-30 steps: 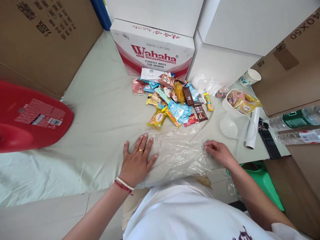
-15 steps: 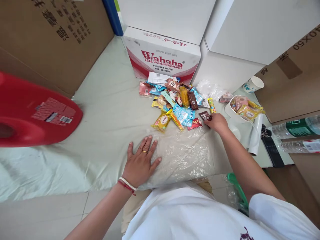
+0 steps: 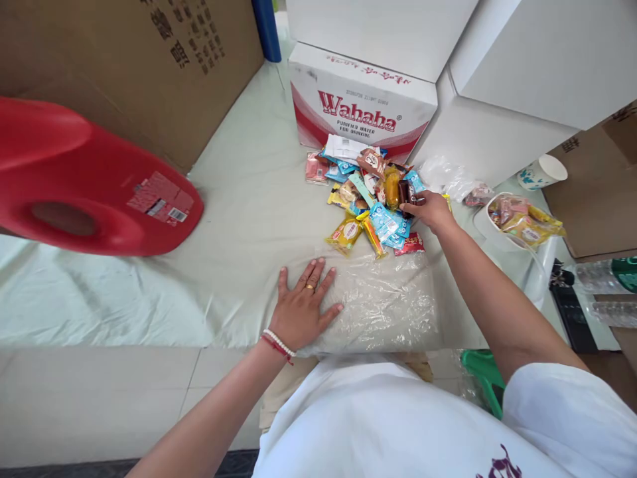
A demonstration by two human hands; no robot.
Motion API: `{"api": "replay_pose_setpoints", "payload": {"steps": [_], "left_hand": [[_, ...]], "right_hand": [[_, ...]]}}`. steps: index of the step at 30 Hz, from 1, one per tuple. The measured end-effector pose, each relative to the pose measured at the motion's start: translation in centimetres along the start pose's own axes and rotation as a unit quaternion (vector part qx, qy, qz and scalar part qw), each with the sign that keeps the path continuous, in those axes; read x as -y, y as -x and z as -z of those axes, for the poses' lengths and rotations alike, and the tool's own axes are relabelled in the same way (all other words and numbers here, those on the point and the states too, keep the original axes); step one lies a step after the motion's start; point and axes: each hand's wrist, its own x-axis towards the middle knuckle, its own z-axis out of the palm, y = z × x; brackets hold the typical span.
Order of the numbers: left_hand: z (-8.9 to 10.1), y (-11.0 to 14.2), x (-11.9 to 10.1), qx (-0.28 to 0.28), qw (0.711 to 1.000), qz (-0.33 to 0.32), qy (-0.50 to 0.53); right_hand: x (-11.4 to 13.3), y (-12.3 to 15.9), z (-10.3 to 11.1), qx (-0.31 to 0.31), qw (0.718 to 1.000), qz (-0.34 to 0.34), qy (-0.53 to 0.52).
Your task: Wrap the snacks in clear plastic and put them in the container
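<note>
My right hand (image 3: 432, 211) pinches a small dark brown snack packet (image 3: 409, 202) at the right side of a heap of wrapped snacks. Its fingers partly cover the packet. In the heap lie blue sachets (image 3: 384, 222), yellow-wrapped cakes (image 3: 344, 234), an orange-brown packaged snack (image 3: 392, 188) and a red packet (image 3: 410, 243) at the near edge. My left hand (image 3: 304, 302) lies flat with fingers spread, partly on a clear plastic sheet or bag (image 3: 385, 305) on the cloth-covered table.
Behind the heap stands a Wahaba-style water carton (image 3: 363, 106) among white boxes. A large red jug (image 3: 99, 186) is at left. On the right are a white container (image 3: 485, 219) of snacks, a paper cup (image 3: 542, 171) and plastic bottles (image 3: 602, 275).
My right hand has carried the dark brown packet from the heap's lower right onto its right side. My left hand stays flat. The camera view has shifted left.
</note>
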Motion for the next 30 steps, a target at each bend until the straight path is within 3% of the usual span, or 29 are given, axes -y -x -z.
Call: {"api": "replay_pose_setpoints", "payload": {"steps": [6,11,14,17,19,23,26,30], "left_hand": [[0.1,0.0,0.1,0.018,1.000,0.002,-0.004],[0.1,0.2,0.0,0.010,1.000,0.003,-0.009],[0.0,0.2,0.0,0.006,1.000,0.007,-0.001],[0.0,0.0,0.1,0.011,1.000,0.010,0.003],[0.2,-0.2,0.4,0.017,1.000,0.012,0.000],[0.8,-0.1,0.7,0.021,1.000,0.002,-0.007],[1.0,0.5,0.9,0.011,1.000,-0.005,-0.006],[0.7,1.1,1.1,0.004,1.000,0.007,-0.005]], "right_hand": [[-0.4,1.6,-0.2,0.068,0.994,-0.055,-0.067],[-0.5,3.7,2.8,0.041,0.987,-0.069,-0.140],[-0.2,7.4,5.6,0.035,0.994,0.000,-0.107],[1.9,12.8,7.0,0.211,0.969,0.129,-0.010],[3.8,16.4,6.4,0.302,0.929,0.194,0.086],[6.5,20.5,3.2,0.325,0.890,0.209,0.244],[6.4,21.1,1.7,0.309,0.889,0.207,0.268],[5.8,21.2,1.9,0.261,0.911,0.192,0.255]]}}
